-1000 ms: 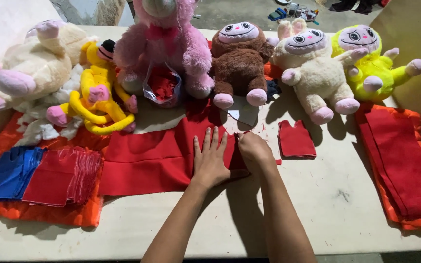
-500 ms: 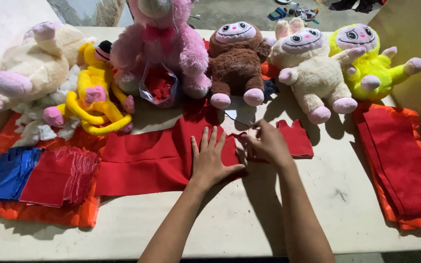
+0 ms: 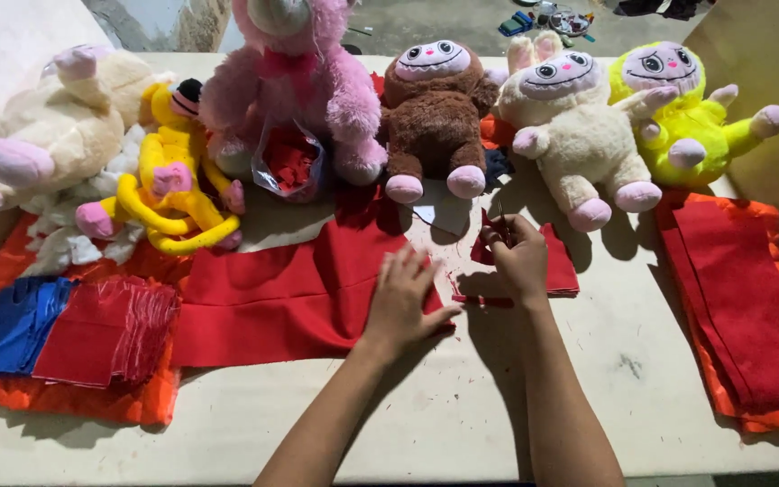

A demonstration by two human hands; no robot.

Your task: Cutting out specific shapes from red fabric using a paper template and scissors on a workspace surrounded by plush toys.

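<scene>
Pressing red felt sheet (image 3: 290, 298), left hand (image 3: 403, 302)

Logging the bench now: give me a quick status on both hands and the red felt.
Left hand flat on big red felt sheet. Right hand pinching a thin tool beside small red felt piece. Nothing blocking; plush toys behind.

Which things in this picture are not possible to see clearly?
Head view only:
- Thin tool in the right hand: too small and dark to identify; fingers cover most.
- Red felt: its right edge lies under the left hand.
- Pink plush: head cut off by the top edge.
- Items on the floor: too small.
</scene>
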